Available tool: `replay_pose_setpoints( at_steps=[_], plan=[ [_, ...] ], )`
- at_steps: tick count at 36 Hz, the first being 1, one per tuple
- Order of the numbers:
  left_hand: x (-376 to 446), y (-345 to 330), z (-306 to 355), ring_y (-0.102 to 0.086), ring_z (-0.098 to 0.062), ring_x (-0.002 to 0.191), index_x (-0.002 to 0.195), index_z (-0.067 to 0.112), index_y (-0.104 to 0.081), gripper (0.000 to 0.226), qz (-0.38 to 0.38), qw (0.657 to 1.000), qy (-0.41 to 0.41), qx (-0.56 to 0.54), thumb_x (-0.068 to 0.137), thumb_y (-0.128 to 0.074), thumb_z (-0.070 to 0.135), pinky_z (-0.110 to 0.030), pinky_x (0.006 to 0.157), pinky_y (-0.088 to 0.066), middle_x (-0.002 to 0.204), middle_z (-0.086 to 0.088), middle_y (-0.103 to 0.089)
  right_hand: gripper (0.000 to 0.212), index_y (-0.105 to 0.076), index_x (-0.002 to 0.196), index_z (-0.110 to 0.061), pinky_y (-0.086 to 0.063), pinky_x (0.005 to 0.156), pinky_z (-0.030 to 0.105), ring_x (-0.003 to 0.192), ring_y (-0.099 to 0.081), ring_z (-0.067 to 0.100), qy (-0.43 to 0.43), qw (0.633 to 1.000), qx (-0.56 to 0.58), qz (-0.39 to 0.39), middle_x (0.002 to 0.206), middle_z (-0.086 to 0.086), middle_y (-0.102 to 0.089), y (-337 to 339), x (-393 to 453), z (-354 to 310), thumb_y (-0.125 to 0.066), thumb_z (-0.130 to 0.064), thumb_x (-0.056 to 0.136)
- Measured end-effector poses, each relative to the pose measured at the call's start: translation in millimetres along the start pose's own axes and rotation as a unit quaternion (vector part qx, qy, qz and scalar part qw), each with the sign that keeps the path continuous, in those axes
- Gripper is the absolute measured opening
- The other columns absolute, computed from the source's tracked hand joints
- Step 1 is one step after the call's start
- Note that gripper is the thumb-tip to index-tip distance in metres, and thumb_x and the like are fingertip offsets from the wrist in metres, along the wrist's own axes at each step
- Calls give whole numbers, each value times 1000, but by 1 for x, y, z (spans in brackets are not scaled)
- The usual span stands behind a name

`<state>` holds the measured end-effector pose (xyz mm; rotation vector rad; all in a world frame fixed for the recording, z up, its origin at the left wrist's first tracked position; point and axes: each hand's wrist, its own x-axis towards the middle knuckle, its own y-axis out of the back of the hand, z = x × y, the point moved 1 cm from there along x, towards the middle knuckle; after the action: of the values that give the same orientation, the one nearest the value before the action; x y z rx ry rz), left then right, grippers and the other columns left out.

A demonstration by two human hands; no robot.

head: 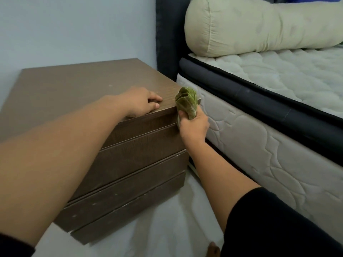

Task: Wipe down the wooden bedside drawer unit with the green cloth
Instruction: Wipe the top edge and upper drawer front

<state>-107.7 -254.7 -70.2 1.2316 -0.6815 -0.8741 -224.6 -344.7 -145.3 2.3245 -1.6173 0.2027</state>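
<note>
The wooden bedside drawer unit stands brown and low against the wall, with several drawer fronts facing me. My left hand rests flat on its top near the front right corner, fingers loosely curled, holding nothing. My right hand grips the bunched green cloth and presses it against the unit's front right corner, in the narrow gap beside the mattress. Part of the cloth is hidden inside my fist.
A bed stands close on the right, with a quilted white mattress and dark piping. A cream bolster pillow lies on it, against a dark headboard. A pale wall is behind the unit. The floor is light.
</note>
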Motion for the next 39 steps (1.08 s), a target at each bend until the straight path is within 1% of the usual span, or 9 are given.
replay_pose_setpoints(
  at_steps=[4,8,12,15,19,24,29,32,39],
  plan=[
    [-17,4,-12,-44,-23,126,136,29,-46,39,2,1000,12,-15,97,-44,26,-32,103,-31,140,-5,-48,24,-65,109,-22,-37,77,20,88,-56,13,-8,1000,7,-26,90,-3,-63,-8,-14,-5,-60,-15,86],
    [-34,6,-29,-45,-22,123,131,32,-50,36,8,999,25,-41,96,-47,25,-31,100,-31,137,-5,-50,28,-63,114,-23,-42,85,24,94,-58,16,-5,999,11,-43,99,1,-68,-17,-30,-13,-60,-18,87],
    [-51,7,-45,-46,-24,124,124,32,-57,32,19,996,42,-70,93,-51,26,-34,102,-32,138,-6,-51,30,-62,116,-24,-36,82,19,90,-53,11,1,998,7,-57,97,-1,-65,-25,-46,-20,-60,-18,87],
    [-67,9,-60,-45,-24,126,122,32,-59,30,26,995,52,-75,93,-53,27,-33,103,-31,138,-5,-51,29,-62,116,-23,-35,81,20,92,-54,14,2,997,5,-71,100,2,-66,-32,-61,-27,-59,-18,88],
    [-88,12,-79,-47,-23,123,123,29,-59,31,27,993,72,-91,93,-52,28,-27,95,-30,134,-7,-53,30,-62,118,-22,-35,80,19,97,-57,17,11,996,0,-85,104,5,-66,-43,-77,-33,-58,-19,88],
    [-117,17,-98,-50,-24,119,124,30,-58,32,39,991,93,-82,92,-53,32,-29,95,-33,131,-7,-56,27,-62,115,-21,-38,81,22,98,-58,23,18,994,-2,-104,102,7,-65,-58,-100,-42,-58,-19,88],
    [-150,23,-114,-47,-23,121,126,28,-56,33,51,989,120,-70,94,-50,31,-28,90,-29,133,-7,-54,27,-62,114,-19,-37,79,21,92,-55,18,25,994,8,-111,103,8,-63,-74,-127,-52,-57,-15,88],
    [-169,28,-126,-47,-23,121,125,31,-57,32,58,987,139,-57,94,-49,32,-28,90,-30,133,-6,-54,26,-61,112,-16,-43,81,26,93,-57,22,29,993,9,-117,102,9,-61,-85,-144,-59,-57,-12,87],
    [-205,33,-150,-49,-25,120,122,32,-59,30,94,979,179,-18,93,-50,34,-30,92,-36,130,-6,-57,24,-61,108,-14,-45,80,30,90,-54,21,82,986,-24,-141,99,7,-55,-106,-176,-71,-56,-7,86]
  ],
)
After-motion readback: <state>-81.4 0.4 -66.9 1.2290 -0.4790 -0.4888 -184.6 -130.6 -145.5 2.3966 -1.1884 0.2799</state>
